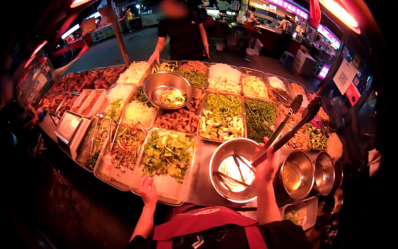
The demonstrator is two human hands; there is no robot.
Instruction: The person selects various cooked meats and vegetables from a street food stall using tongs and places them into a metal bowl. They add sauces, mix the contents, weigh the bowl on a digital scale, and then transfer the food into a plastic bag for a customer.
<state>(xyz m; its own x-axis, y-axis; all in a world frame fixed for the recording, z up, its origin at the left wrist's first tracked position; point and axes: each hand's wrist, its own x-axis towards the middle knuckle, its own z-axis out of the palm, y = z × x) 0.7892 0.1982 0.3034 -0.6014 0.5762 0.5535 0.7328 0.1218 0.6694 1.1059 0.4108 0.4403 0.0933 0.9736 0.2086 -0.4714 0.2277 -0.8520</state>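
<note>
One pair dark tongs (286, 136) | right grip (266, 167) wrapped round | left grip (148, 191) loosely curled, empty, beside crinkled greens (168, 152)

The left forearm (143, 221), bare, slants up and inward from the lower edge to a nearly straight wrist; the left grip (148, 191) is loose and holds nothing, its fingers lightly bent and pointing forward. The right forearm (268, 205), also bare, stands almost upright in the view, thicker toward the elbow. The right grip (268, 164) is raised farther forward than the left and closed, fingers and thumb wrapped firmly. Both hands are well apart.
</note>
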